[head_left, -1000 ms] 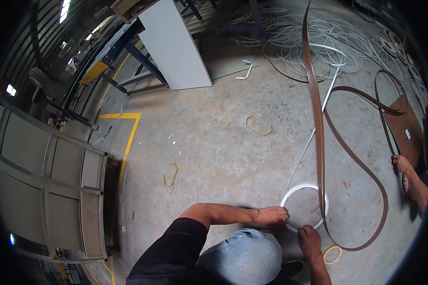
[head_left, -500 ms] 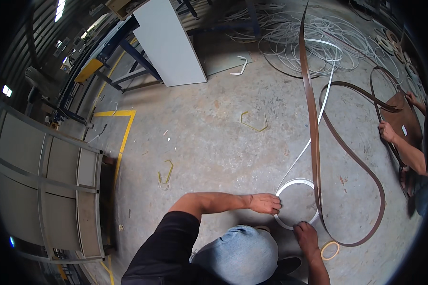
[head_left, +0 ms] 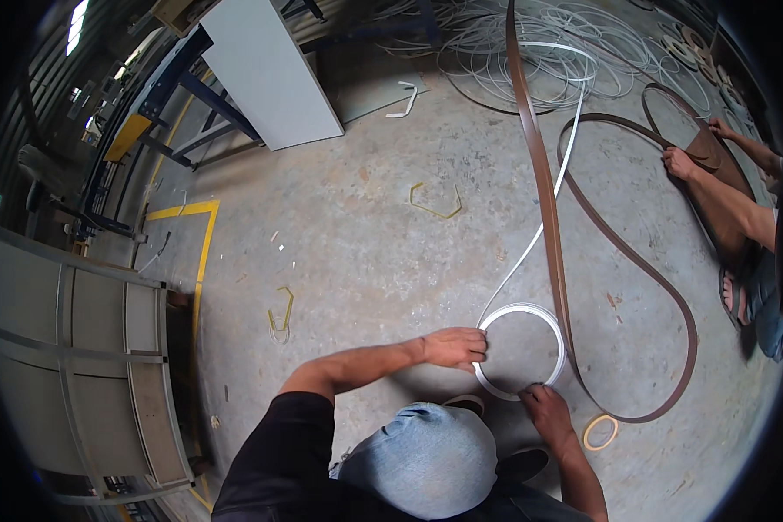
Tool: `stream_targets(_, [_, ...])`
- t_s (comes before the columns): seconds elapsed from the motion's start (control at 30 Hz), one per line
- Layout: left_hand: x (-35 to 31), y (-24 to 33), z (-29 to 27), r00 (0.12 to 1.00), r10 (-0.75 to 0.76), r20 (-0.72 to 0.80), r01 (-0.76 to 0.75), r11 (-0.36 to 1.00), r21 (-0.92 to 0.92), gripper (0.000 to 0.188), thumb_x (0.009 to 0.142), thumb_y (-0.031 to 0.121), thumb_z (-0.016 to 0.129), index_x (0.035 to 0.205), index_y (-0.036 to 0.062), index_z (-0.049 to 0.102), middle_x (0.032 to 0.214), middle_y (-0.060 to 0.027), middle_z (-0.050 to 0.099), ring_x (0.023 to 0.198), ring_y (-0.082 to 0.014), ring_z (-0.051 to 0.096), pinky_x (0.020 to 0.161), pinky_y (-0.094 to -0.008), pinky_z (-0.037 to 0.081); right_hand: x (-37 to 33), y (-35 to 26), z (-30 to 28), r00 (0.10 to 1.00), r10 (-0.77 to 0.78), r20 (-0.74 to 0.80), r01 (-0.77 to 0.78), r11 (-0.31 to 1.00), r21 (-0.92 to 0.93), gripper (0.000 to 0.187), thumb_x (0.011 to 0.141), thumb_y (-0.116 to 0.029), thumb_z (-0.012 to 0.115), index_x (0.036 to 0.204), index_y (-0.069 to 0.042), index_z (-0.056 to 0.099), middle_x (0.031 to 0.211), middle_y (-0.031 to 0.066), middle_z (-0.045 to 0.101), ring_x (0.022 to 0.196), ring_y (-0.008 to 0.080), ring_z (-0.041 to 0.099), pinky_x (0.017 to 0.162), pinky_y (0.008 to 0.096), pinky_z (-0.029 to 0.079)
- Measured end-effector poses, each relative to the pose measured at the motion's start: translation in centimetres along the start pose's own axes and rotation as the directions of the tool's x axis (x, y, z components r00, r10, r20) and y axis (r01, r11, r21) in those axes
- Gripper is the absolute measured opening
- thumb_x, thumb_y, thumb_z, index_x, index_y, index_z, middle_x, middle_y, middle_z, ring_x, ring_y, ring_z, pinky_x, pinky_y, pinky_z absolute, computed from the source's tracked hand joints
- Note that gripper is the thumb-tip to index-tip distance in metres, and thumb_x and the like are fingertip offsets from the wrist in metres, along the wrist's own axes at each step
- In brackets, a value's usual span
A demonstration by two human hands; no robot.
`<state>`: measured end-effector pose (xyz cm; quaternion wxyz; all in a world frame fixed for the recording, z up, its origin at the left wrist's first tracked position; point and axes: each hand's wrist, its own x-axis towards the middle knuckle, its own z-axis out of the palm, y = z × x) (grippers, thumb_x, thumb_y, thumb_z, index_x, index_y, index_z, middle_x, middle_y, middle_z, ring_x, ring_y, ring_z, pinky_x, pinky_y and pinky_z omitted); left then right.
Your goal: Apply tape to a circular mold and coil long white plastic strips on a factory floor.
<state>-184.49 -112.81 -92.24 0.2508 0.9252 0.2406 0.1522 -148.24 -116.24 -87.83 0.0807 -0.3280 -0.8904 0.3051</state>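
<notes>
A ring-shaped coil of white flat strip (head_left: 522, 308) lies in front of my knees. My left hand (head_left: 455, 348) grips its left side, fingers wrapped round the band. At the near edge, my right hand (head_left: 548, 411) has its fingers closed on the same coil. From the coil's left side, a single white strip (head_left: 531, 248) runs away across the floor to the loose heap at the back. A long brown strip (head_left: 544, 183) passes along the coil's right side and loops back on the floor. A yellow tape roll (head_left: 586, 433) lies right of my right hand.
A tangled heap of pale strip (head_left: 487, 52) lies at the back. On the right, a co-worker's hands (head_left: 683, 163) hold brown strip. A metal-framed cart (head_left: 104, 348) stands left; a white panel (head_left: 270, 78) leans by a blue-legged bench. Bent yellow strips (head_left: 435, 209) lie mid-floor.
The whole view has shifted, so things sit further left in it. Both my hands stay on the white coil. The co-worker's hands have moved on the brown strip.
</notes>
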Motion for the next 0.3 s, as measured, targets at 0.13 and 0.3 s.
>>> stream_targets(0.13, [0.0,1.7,2.5,0.997,0.054,-0.050,-0.050,0.996,0.075,0.019,0.088,0.030,0.070,0.093,0.0113,0.067,0.097,-0.0070,0.056,0.099,-0.0284,0.059,0.094,-0.0433,0.051,0.1,0.4,0.2,1.000,0.013,0.009,-0.013,0.998,-0.064,0.024,0.091,-0.011,0.065,0.113,-0.008,0.072,0.112,0.0091,0.067,0.103,0.0299,0.067,0.086,0.0428,0.057])
stream_targets(0.3, [0.4,5.5,7.0,0.993,-0.115,-0.029,0.113,0.992,-0.052,0.014,0.089,0.030,0.066,0.096,0.0174,0.069,0.109,-0.0080,0.060,0.107,-0.0275,0.059,0.099,-0.0443,0.047,0.2,1.3,-1.2,0.998,0.056,0.005,-0.054,0.983,-0.173,0.038,0.087,-0.012,0.072,0.125,-0.011,0.069,0.119,0.0091,0.068,0.103,0.0309,0.069,0.087,0.0419,0.060])
